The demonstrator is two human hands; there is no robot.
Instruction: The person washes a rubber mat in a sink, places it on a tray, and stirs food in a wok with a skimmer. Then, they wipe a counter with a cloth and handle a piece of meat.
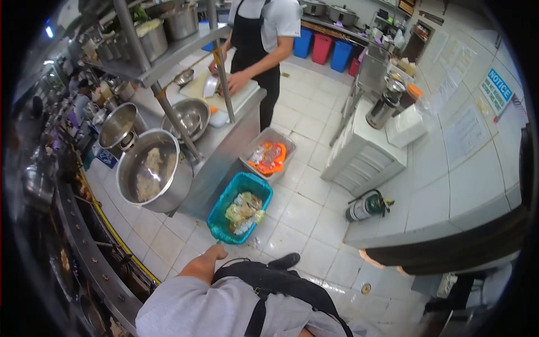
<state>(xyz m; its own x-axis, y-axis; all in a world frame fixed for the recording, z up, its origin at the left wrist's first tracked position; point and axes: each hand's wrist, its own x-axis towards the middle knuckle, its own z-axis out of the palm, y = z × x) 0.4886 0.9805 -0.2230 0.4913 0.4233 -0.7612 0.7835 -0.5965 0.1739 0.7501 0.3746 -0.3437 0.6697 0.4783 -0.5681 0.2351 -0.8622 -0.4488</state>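
Observation:
My left hand reaches forward, low over the floor, fingers curled, right at the near corner of a teal plastic bin. What the fingers close on is hidden. Inside the bin lie food scraps, pale green and whitish. My right hand is out of the frame. Behind the teal bin stands a clear plastic tub with an orange bag in it. To the left, a large steel pot holds pale pieces in liquid.
Across the steel counter, a person in a black apron works with a blade at a cutting board. Steel bowls sit beside the board. A fire extinguisher stands by the right wall; stove equipment lines the left.

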